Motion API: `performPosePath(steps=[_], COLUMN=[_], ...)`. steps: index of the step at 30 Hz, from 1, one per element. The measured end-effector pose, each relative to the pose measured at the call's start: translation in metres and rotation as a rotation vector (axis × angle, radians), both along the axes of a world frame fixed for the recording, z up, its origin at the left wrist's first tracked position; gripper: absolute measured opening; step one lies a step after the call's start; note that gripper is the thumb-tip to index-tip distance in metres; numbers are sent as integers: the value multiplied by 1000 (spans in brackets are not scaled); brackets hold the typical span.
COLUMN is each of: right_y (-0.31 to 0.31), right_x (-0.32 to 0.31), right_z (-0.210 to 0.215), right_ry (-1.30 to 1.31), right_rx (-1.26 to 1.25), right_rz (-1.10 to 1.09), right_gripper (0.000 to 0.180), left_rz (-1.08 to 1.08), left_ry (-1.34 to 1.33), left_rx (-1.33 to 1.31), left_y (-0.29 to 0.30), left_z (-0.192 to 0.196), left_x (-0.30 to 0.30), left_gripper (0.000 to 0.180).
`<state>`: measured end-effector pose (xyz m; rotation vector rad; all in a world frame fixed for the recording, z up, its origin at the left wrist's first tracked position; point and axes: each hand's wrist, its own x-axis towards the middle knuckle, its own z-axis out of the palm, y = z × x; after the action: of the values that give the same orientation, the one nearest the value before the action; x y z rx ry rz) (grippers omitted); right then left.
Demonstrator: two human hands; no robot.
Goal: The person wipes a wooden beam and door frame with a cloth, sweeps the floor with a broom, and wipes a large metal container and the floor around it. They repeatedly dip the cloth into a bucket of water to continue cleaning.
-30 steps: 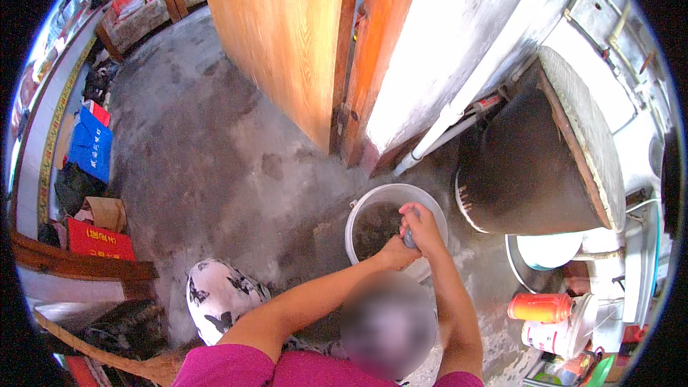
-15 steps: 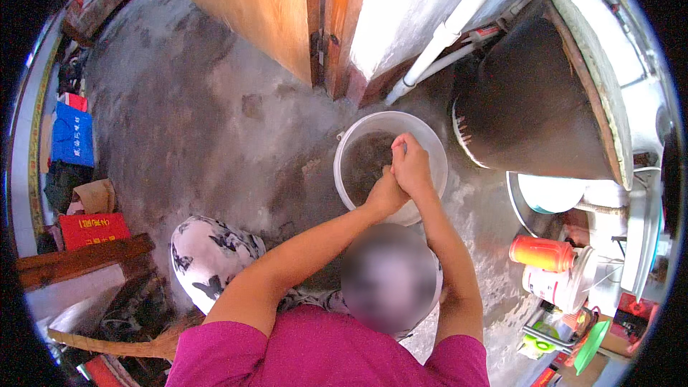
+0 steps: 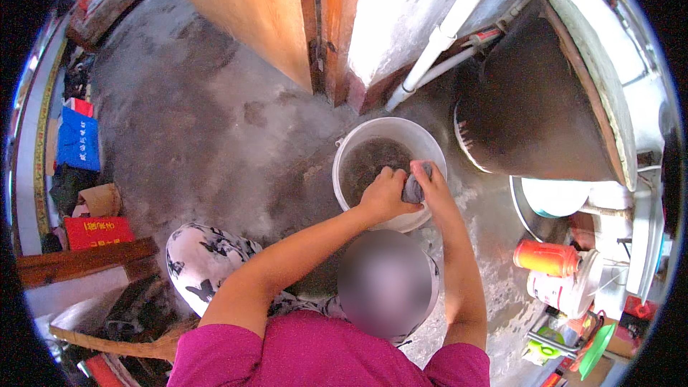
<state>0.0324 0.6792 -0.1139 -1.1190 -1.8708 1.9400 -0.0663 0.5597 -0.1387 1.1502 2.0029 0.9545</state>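
Your left hand [image 3: 385, 193] and right hand [image 3: 431, 185] — together before, now slightly parted, each gripping one grey lump [image 3: 413, 190], its middle thus exposed — above white bucket [image 3: 424, 139].

Seemingly a home: wooden door [image 3: 247, 14], cushioned seat [image 3: 107, 16], concrete floor [image 3: 193, 107].

Grey bundle [image 3: 413, 190] pops back into sight
The left hand [image 3: 385, 193] and right hand [image 3: 436, 190], clasped over it half a second ago, are now side by side with the bundle showing between them, way more of it than a second ago too. Also, the view's tipped since that oldest shot, so the white bucket [image 3: 424, 141] sits a good bit higher up now.
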Motion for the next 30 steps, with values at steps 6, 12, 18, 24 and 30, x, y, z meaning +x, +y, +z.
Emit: performPosePath(steps=[6, 12, 18, 24, 30], right_y=[26, 33, 32, 38, 20], right_x=[23, 29, 32, 22, 19], right_z=[11, 37, 42, 38, 74], right_ry=[65, 69, 277, 217, -61], right_rx=[0, -81, -67, 151, 101], right_rz=[136, 267, 298, 312, 480], right_gripper=[61, 61, 56, 45, 49], left_rz=[-316, -394, -411, -414, -406], left_ry=[-101, -134, -215, -315, -437], left_rx=[140, -12, -62, -99, -197], left_y=[13, 0, -3, 0, -11], left_z=[8, 50, 109, 109, 114], left_x=[-39, -69, -86, -90, -112], left_gripper=[67, 43, 39, 28, 25])
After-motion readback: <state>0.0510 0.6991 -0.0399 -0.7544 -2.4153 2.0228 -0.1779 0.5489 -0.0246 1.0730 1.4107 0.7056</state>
